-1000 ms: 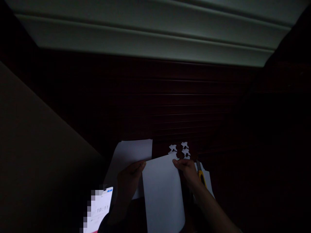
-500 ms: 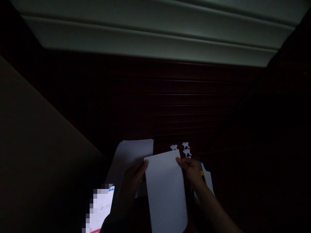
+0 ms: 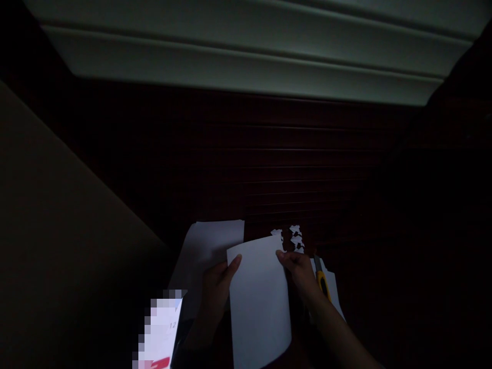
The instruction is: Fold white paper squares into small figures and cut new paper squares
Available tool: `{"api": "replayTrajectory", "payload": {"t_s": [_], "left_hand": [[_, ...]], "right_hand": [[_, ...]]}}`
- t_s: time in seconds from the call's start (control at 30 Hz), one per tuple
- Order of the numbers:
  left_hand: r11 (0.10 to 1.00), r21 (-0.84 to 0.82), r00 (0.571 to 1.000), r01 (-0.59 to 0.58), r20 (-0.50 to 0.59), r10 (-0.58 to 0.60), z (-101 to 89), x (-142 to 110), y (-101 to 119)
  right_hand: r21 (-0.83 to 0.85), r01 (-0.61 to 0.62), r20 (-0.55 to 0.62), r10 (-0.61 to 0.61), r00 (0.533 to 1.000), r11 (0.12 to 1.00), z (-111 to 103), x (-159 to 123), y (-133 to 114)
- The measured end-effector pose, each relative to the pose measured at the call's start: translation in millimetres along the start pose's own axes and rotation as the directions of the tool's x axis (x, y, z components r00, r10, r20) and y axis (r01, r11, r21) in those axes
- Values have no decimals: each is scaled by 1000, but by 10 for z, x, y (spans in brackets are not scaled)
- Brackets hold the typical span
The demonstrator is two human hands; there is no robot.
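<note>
A white sheet of paper is held up between both hands, its lower part curving. My left hand pinches it near the upper left corner, thumb on the front face and fingers behind. At the upper right edge, my right hand grips the sheet between thumb and fingers. Just beyond the sheet lie several small folded white paper pieces. To the right of my right hand rests a yellow utility knife, lying on more white paper.
A stack of white paper lies behind my left hand. At the lower left a lit phone screen, partly pixelated, shows digits. Dark slatted panelling rises at the back, below pale horizontal slats. A pale surface slopes along the left.
My left thumb has moved inward over the sheet's face. The sheet has shifted slightly left and bows more. The utility knife shows more fully beside my right hand.
</note>
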State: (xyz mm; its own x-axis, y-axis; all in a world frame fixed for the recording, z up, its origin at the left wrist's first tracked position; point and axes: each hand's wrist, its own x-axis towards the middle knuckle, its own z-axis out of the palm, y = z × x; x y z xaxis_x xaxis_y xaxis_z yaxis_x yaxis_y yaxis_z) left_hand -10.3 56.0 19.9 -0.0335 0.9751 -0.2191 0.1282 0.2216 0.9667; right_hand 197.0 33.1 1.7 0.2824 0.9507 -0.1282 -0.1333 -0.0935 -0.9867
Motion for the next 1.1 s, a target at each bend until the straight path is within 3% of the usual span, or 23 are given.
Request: {"api": "replayTrajectory", "payload": {"t_s": [0.27,0.47,0.63,0.8,1.1], "left_hand": [[999,37,994,-32,-108,36,34,-48,52],[996,83,987,-37,-154,50,18,-25,24],[998,54,994,-14,-109,20,7,-36,69],[999,48,983,-9,-181,17,-7,-48,95],[1000,-1,979,-19,-203,19,-34,-48,145]], "right_hand": [[-23,9,-3,-9,1000,1000,38,-43,66],[-26,49,-92,-51,994,998,87,-51,115],[2,5,-63,-5,998,1000,86,-56,123],[12,31,-65,-30,997,999,91,-55,137],[-39,9,-62,-11,998,999,108,-79,117]]}}
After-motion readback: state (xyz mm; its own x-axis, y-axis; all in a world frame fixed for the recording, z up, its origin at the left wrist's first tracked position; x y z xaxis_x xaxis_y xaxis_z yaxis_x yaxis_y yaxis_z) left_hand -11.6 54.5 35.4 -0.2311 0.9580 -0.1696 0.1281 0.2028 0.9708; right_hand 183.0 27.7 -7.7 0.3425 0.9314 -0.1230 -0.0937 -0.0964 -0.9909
